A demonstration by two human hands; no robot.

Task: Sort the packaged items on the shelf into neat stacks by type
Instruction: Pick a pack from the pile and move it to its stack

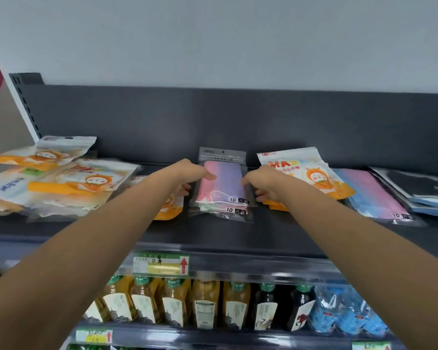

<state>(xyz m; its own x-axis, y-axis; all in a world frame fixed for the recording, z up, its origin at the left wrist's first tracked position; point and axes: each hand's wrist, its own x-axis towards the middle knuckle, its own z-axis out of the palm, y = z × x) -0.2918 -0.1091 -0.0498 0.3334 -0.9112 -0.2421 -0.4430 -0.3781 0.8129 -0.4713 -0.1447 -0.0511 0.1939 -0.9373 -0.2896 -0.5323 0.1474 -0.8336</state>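
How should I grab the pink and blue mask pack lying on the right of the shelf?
Probably by its near edge, coming from the front. The pink and blue mask pack lies flat with that edge free, while the cartoon mask pack overlaps its left side and dark packs lie along its right. Pinch the edge, thumb on top.

— Where is there free room on the shelf [213, 236]?
— Along its front strip, at 6 o'clock of the pastel packs [223, 183]. An orange heap [68, 183] crowds 9 o'clock, an orange pack [311, 173] lies near at 3 o'clock, and the back panel [213, 122] walls off 12 o'clock.
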